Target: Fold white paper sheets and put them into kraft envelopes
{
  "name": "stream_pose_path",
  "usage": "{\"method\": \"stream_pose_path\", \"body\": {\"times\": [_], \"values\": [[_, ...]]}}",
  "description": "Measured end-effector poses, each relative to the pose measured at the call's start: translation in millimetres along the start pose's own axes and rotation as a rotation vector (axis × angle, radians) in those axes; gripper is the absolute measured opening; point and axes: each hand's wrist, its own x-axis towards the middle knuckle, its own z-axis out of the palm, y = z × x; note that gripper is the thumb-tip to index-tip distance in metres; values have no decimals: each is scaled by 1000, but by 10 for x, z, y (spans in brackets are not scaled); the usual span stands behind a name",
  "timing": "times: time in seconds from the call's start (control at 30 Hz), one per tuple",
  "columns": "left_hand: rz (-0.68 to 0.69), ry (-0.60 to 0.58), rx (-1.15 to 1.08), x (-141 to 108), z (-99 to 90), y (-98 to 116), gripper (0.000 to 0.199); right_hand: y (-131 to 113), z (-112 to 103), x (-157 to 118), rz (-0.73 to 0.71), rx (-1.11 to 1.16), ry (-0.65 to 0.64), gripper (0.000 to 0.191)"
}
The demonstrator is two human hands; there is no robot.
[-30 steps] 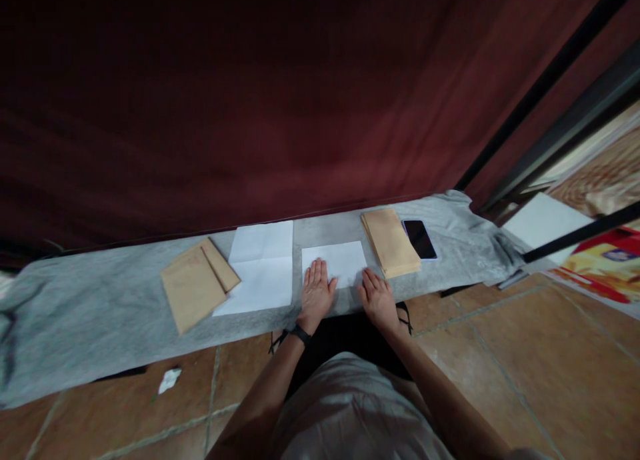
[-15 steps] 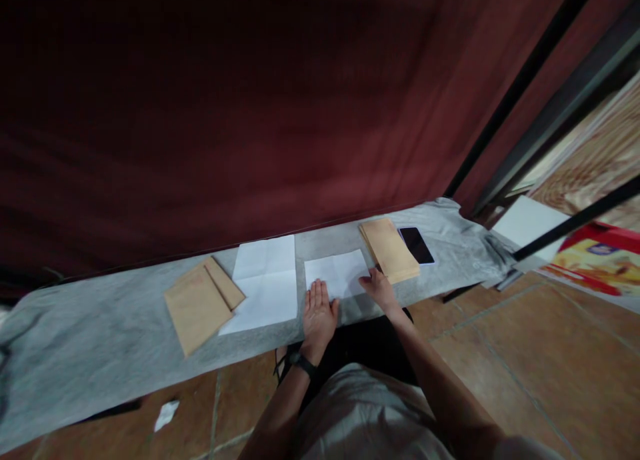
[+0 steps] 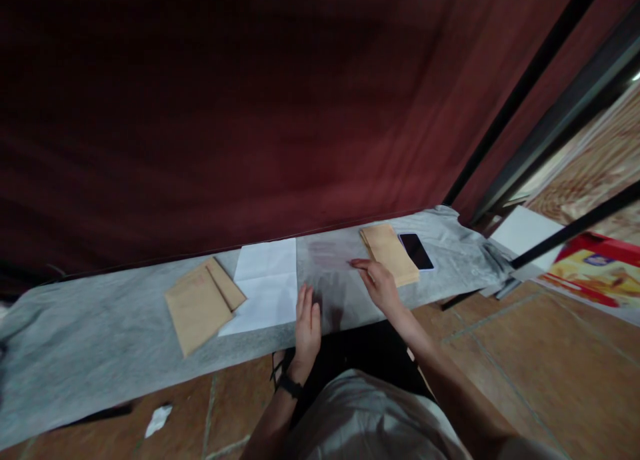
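Note:
My left hand (image 3: 307, 328) lies with its fingers stretched forward at the right edge of an unfolded white paper sheet (image 3: 267, 277) with crease lines. My right hand (image 3: 379, 283) is over the grey cloth, with thumb and index finger drawn together toward the left. Whatever is between its fingertips, if anything, is too small to make out. Just right of this hand rests a stack of brown envelopes (image 3: 393, 250). Between my hands the cloth shows a darker, smeared patch (image 3: 327, 267) that I cannot make out clearly. No smaller white sheet shows there.
More brown envelopes (image 3: 200, 307) lie at the left, one overlapping the white sheet's edge. A phone (image 3: 417, 251) sits beside the right stack. The grey cloth (image 3: 100, 340) covers a narrow table against a dark red curtain (image 3: 300, 147). Crumpled white paper (image 3: 159, 420) lies on the tiled floor.
The smaller white sheet between my hands is no longer visible. My left hand has shifted slightly left and back; my right hand now has its fingers raised and pinched.

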Motion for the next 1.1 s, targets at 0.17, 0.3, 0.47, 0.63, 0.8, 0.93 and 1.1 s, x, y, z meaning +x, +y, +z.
{"method": "stream_pose_path", "body": {"times": [0.17, 0.3, 0.47, 0.63, 0.8, 0.93, 1.1], "values": [[-33, 19, -48, 107, -140, -44, 50, 271, 237, -599, -155, -124, -260, 33], [141, -278, -3, 292, -33, 16, 49, 446, 307, -957, -241, -109, -363, 36], [464, -620, 161, 462, 413, 237, 49, 509, 357, -1103, -291, -111, -383, 47], [470, -637, 287, 655, 705, 219, 52, 523, 398, -1140, -285, -133, -369, 48], [359, -512, 402, 825, 572, -77, 55, 535, 413, -1153, -253, -123, -393, 48], [236, -434, 449, 773, 407, -242, 55, 544, 450, -1173, -215, -134, -406, 47], [196, -429, 366, 340, 162, -249, 55, 553, 473, -1197, -196, -127, -400, 53]]}}
